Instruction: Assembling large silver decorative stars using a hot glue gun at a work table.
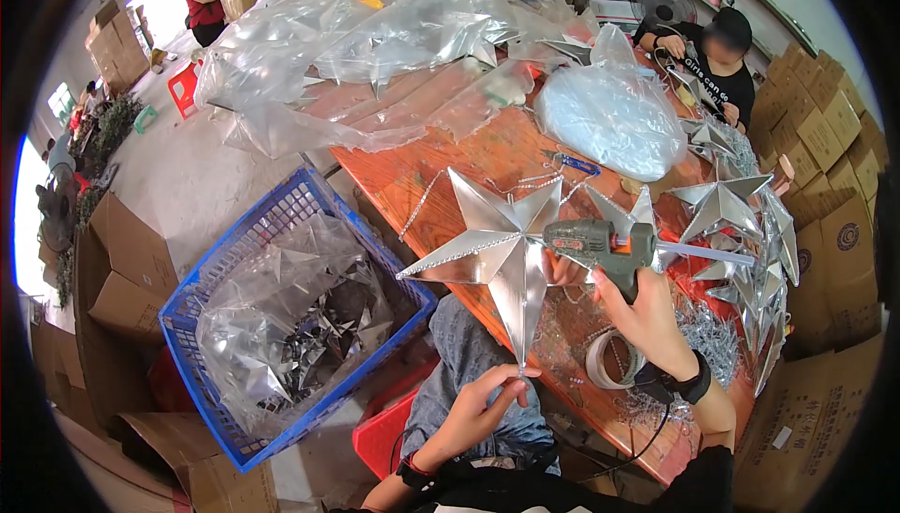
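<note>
A large silver five-pointed star (497, 241) is held up over the front edge of the wooden table. Along one of its arms runs a shiny bead trim. My left hand (483, 415) pinches at the star's lowest tip, fingers drawn together. My right hand (652, 326) is wrapped round the handle of a grey-green glue gun (591, 241), whose nozzle end lies over the star's right side. Out of the gun's back sticks a pale glue stick (708, 252). Whether the nozzle touches the star I cannot tell.
On the table (398, 180) lie a blue-handled cutter (577, 164), a tape roll (611, 360), a bag of pale blue material (609, 119) and finished silver stars (722, 204). A blue basket (295, 452) of star pieces stands left. Opposite, a co-worker (717, 63) sits working.
</note>
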{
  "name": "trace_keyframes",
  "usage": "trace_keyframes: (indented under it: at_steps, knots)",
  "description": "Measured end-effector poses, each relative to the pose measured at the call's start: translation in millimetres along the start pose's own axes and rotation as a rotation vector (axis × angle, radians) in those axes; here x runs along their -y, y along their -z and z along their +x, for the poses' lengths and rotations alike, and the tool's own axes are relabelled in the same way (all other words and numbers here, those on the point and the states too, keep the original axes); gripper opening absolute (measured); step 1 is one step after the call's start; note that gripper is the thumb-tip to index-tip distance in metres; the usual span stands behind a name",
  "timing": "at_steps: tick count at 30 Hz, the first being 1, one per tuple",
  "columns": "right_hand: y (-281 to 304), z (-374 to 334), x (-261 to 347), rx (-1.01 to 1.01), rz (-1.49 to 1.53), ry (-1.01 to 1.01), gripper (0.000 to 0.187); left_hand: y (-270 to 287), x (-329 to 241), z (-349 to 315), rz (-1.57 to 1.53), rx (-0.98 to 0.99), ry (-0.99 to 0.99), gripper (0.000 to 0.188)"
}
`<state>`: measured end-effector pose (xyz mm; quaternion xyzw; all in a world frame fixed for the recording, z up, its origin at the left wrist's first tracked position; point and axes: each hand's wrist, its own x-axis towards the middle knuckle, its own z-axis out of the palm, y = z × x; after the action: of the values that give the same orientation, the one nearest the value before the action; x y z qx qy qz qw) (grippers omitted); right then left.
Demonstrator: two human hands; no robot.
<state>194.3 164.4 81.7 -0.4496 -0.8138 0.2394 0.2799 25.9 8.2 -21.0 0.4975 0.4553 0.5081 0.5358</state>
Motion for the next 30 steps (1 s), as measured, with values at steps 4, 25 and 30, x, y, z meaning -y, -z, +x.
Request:
trace_keyframes:
  at_steps: [4,25,30]
  knots:
    - [0.2,-2.2,-1.8,-0.02,-0.028,0.005,0.023,0.0,1.7,0.0,0.003,0.002,0.006,0.023]
    - [47.3,-46.6,23.2,0.134,0.261,-0.275,0.019,57.4,-68.3,38.3,0.981,-0.374,-0.513,0.032]
    - [57.0,-65.7,17.5,0.064,0.251,-0.264,0.018,73.7,-81.6,79.4,1.348,-0.288,-0.586,0.037]
